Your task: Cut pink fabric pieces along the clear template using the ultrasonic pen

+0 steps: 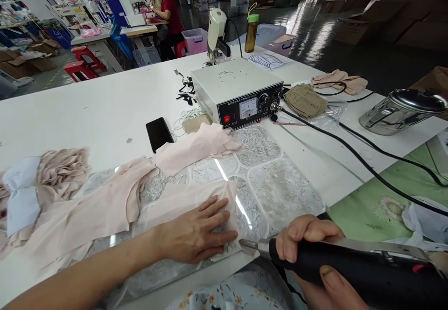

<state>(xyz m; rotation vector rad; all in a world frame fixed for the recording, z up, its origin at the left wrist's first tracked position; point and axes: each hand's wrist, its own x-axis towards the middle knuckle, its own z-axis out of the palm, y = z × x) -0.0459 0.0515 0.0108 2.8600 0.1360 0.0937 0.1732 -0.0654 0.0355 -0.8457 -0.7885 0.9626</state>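
My left hand [205, 230] lies flat with fingers spread on a piece of pale pink fabric [175, 203], pressing it against a clear patterned mat [287, 193]. In my right hand [308, 244] is a black handheld ultrasonic cutter [350, 268], fingers wrapped around its body. Its metal tip points left and sits at the fabric's near right corner, close to my left fingertips. More pale pink fabric pieces [98, 207] lie on the left and another stack [199, 147] lies beyond my left hand.
An ultrasonic control box [238, 95] stands behind the mat, with a black cable [350, 151] running right. A phone [159, 133], brown pattern pieces [305, 101], a metal pitcher [402, 112] and a bottle [251, 35] stand or lie around it. A person [170, 14] sits at a sewing machine [128, 7] behind.
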